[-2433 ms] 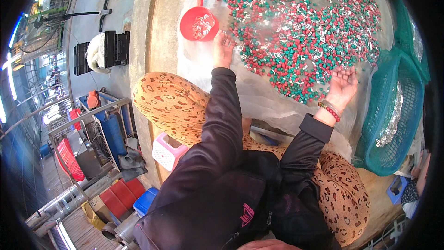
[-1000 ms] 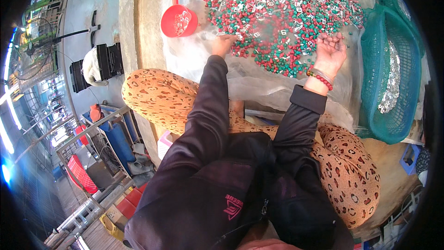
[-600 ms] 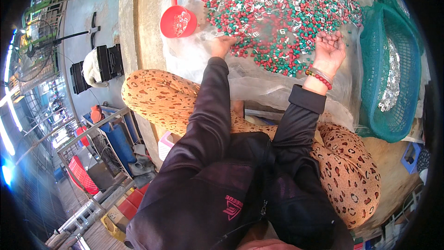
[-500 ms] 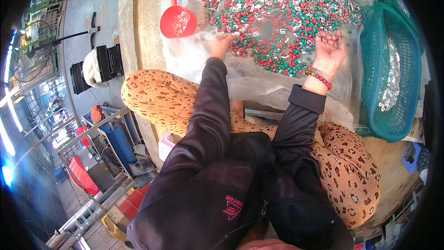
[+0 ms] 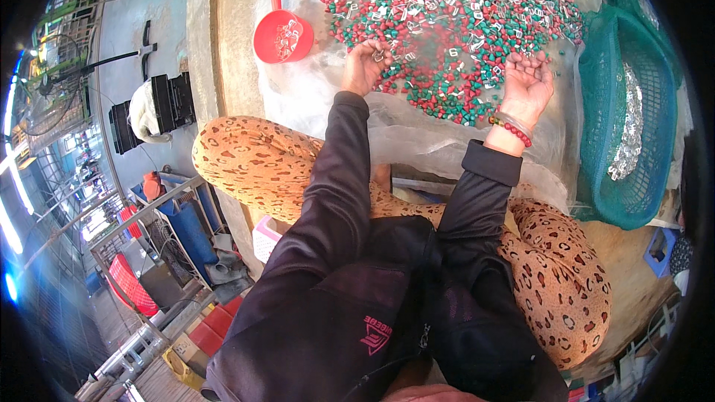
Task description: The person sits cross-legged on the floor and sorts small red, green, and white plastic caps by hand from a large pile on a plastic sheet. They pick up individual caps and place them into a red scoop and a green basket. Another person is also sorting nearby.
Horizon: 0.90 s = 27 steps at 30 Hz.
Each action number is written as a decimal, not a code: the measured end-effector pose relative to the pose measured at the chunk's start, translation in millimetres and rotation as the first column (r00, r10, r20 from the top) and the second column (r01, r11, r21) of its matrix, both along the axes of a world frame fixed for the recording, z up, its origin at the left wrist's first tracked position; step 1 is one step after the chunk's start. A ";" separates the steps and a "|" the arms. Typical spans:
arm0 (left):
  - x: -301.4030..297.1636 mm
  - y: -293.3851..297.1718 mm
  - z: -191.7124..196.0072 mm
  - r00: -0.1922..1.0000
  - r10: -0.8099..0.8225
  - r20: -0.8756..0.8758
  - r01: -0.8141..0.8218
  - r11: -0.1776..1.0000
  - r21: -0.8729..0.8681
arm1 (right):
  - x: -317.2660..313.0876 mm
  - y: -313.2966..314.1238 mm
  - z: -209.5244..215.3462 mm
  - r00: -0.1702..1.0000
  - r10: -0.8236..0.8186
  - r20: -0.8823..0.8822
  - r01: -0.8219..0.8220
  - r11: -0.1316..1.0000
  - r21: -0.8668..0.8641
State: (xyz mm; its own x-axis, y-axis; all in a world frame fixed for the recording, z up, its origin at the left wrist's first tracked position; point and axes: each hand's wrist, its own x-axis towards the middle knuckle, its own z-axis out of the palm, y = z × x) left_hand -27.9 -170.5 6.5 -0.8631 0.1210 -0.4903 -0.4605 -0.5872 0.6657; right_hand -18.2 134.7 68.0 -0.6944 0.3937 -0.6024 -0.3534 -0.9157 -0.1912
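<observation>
A wide spread of small red and green pieces [image 5: 462, 93], mixed with clear and white buckle-like pieces [image 5: 453, 52], covers the sheet before me. At its near left edge, my left hand [image 5: 362, 71] is raised with curled fingers, closed on a small clear buckle-like piece [image 5: 380, 55]. My right hand [image 5: 529, 85] lies palm up at the near right edge of the spread. Its fingers are curled inward, and what they hold, if anything, is too small to make out. A red dipper [image 5: 284, 36] with clear pieces inside stands left of my left hand.
At the right stands a teal mesh basket [image 5: 596, 171] with a heap of clear pieces [image 5: 629, 123] in it. Translucent sheeting [image 5: 417, 138] lies rumpled along the near edge. My patterned trouser legs [image 5: 253, 164] flank the work area. A fan [image 5: 52, 78] is at far left.
My left hand has lifted and turned, its fingers now curled round a small clear piece instead of reaching down to the spread. My right hand stays nearly in place.
</observation>
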 end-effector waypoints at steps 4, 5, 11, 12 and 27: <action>-13.7 6.3 -1.3 0.992 -0.109 0.056 0.113 0.991 -0.070 | 1.3 2.7 -7.0 1.000 0.019 -0.020 -0.019 1.000 -0.018; -17.1 8.4 -4.4 0.988 -0.134 0.081 0.145 0.980 -0.138 | 1.9 3.8 -9.0 1.000 0.018 -0.017 -0.018 1.000 -0.009; -15.9 36.7 -39.9 0.833 -0.544 0.101 0.061 -0.091 -0.994 | 5.9 6.4 -18.1 0.996 0.038 -0.082 -0.036 0.999 0.019; -15.3 38.8 -43.4 0.833 -0.540 0.121 0.074 -0.108 -0.991 | 6.2 6.5 -19.1 0.996 0.038 -0.086 -0.036 0.999 0.021; -11.3 28.2 -7.1 0.977 -0.203 0.067 0.213 0.953 -0.217 | 4.9 6.5 -14.1 0.995 0.035 -0.097 -0.035 0.999 0.004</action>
